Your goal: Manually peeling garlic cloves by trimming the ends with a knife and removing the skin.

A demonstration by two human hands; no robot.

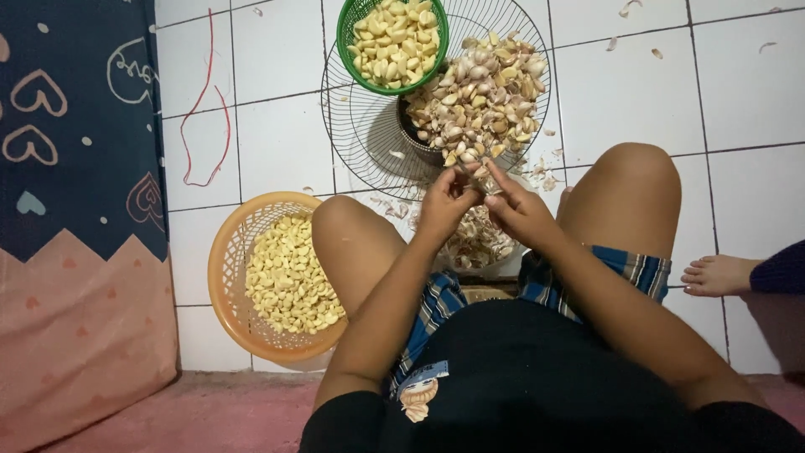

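White tiled floor (637, 101), patterned mattress, perhaps (75, 210)

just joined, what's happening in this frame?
A person sits on the tiled floor, both hands together over a garlic clove: left hand, right hand. Ahead, unpeeled garlic is piled on a wire fan guard, beside a green basket of peeled cloves. An orange basket by the left knee also holds peeled cloves. Skins lie between the legs.
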